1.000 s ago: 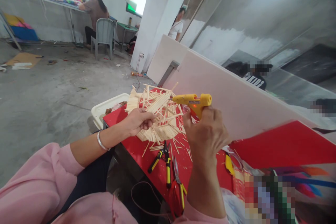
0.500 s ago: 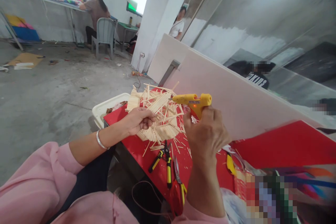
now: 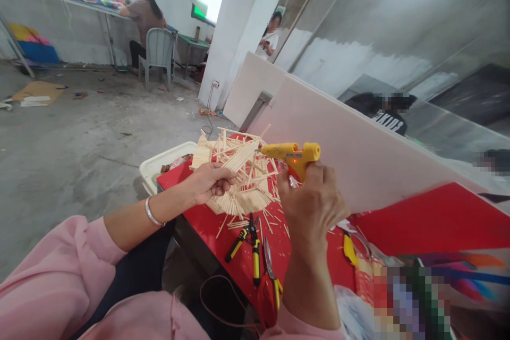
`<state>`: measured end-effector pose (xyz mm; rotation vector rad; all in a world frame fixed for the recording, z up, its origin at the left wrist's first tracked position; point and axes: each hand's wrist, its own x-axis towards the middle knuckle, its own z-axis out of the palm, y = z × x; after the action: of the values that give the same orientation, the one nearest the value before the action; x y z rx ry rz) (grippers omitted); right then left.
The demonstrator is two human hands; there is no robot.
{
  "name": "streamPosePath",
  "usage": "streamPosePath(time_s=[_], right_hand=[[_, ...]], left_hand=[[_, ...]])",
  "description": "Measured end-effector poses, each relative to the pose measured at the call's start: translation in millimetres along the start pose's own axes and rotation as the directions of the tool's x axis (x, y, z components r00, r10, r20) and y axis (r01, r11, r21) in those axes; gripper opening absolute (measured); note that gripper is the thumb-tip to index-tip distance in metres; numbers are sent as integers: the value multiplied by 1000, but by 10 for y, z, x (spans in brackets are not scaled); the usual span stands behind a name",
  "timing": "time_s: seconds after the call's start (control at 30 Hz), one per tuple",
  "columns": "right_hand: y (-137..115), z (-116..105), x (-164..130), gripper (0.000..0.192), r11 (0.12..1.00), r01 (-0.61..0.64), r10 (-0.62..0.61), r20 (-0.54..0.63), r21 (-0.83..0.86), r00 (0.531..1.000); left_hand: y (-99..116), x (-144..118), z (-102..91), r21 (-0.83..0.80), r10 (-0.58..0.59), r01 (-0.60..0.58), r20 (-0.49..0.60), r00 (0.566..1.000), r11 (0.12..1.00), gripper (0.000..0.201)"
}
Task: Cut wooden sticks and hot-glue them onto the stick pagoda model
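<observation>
My left hand [image 3: 215, 179] pinches the near end of a flat panel of wooden sticks [image 3: 242, 156] laid side by side. My right hand [image 3: 313, 202] is wrapped round the handle of a yellow glue gun [image 3: 292, 153], whose small light glows orange. The gun's nozzle points left, at or very close to the panel's far right edge; whether it touches I cannot tell. Beneath the panel lies a heap of loose wooden sticks and stick pieces [image 3: 247, 199] on the red tabletop [image 3: 217, 236].
Pliers with black and yellow handles [image 3: 249, 244] and scissors [image 3: 271, 271] lie at the table's near edge. Behind stand large white boards [image 3: 319, 138]. A white bin [image 3: 153, 167] is at the left. One person [image 3: 147, 16] sits at a far table; another [image 3: 271, 37] stands beyond the pillar.
Both hands, the panel and the glue gun stay almost where they were. In the background, the standing person's hands have come into view in front of the chest.
</observation>
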<state>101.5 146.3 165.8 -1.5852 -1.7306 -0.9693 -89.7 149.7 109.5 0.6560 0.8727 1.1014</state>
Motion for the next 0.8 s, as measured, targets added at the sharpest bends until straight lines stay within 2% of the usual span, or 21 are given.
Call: streamPosePath(time_s=[0.43, 0.8], right_hand=[[13, 14, -5, 33, 998, 17, -17, -16, -54, 1000], [15, 10, -8, 29, 999, 12, -13, -17, -29, 1000]], left_hand=[[0, 0, 19, 80, 41, -38, -32, 999, 996, 24], [1, -9, 36, 120, 74, -65, -75, 994, 991, 21]])
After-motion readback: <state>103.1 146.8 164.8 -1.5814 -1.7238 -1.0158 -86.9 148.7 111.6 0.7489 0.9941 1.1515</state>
